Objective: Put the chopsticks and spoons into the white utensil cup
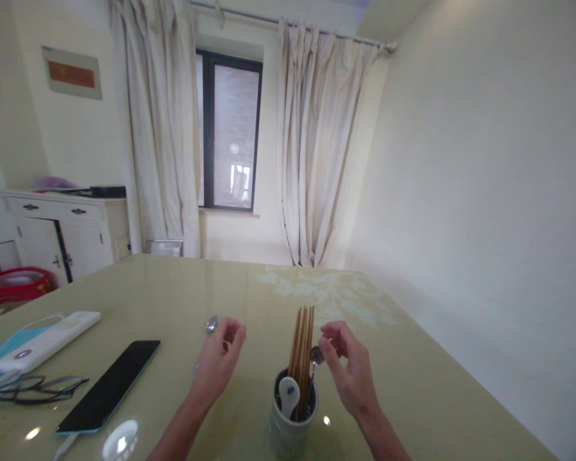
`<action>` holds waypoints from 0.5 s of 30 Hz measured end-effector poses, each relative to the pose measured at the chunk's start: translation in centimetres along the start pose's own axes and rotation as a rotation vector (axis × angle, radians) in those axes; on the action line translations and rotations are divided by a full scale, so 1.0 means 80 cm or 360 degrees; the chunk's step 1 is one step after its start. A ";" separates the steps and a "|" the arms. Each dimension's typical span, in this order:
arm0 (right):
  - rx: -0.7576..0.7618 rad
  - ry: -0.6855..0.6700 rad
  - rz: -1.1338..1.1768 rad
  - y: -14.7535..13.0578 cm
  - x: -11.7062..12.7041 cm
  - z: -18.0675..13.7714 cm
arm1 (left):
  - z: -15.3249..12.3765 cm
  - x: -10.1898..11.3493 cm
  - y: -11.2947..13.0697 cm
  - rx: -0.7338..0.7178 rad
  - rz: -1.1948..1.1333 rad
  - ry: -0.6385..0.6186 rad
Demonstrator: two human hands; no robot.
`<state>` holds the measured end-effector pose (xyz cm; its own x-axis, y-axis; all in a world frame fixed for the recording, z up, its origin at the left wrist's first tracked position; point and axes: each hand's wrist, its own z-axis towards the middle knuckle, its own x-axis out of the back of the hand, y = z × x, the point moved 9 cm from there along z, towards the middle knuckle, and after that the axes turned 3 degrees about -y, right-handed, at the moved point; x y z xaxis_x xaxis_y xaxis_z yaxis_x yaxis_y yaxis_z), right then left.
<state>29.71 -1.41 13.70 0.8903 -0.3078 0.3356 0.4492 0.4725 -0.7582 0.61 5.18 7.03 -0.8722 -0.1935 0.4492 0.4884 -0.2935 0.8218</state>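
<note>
A pale ceramic utensil holder (290, 429) stands near the table's front edge. It holds a bundle of wooden chopsticks (302, 342) and a white ceramic spoon (288, 392). My right hand (350, 374) is just right of the chopsticks, its fingers pinched on the top of a metal spoon (315, 356) whose handle runs down into the holder. My left hand (218, 365) hovers left of the holder with fingers curled around a second metal spoon (212, 324), whose bowl sticks out above the fingers.
On the glossy yellow-green table (413, 384), at left, lie a black phone (110, 384), glasses (33, 387), a white oblong device (48, 339) and something blue (2, 355). A white cabinet (62, 230) and curtains stand behind. A wall (484, 224) runs along the right.
</note>
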 end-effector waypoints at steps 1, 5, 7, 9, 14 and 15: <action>0.0006 0.0085 0.0070 0.004 0.004 0.006 | 0.007 0.018 -0.021 0.0113 0.0269 0.0118; -0.0155 0.0229 0.0399 0.040 -0.008 0.018 | 0.010 0.052 -0.081 0.0382 0.1232 0.0238; -0.0307 0.0209 0.0541 0.062 -0.026 0.012 | 0.005 0.047 -0.099 0.0441 0.1417 0.0117; -0.0428 0.0174 0.0636 0.080 -0.041 0.002 | 0.001 0.038 -0.106 0.0465 0.1504 0.0001; -0.0444 0.0285 0.0657 0.087 -0.033 -0.011 | 0.004 0.026 -0.094 0.0442 0.1373 -0.0085; -0.0400 0.0349 0.0619 0.083 -0.024 -0.011 | 0.004 0.026 -0.089 0.0450 0.1259 -0.0061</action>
<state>30.92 1.59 7.51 0.9392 -0.3277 -0.1030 0.0319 0.3816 -0.9238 -4.67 7.20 2.24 -0.2782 -0.2100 0.9373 0.9355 0.1618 0.3140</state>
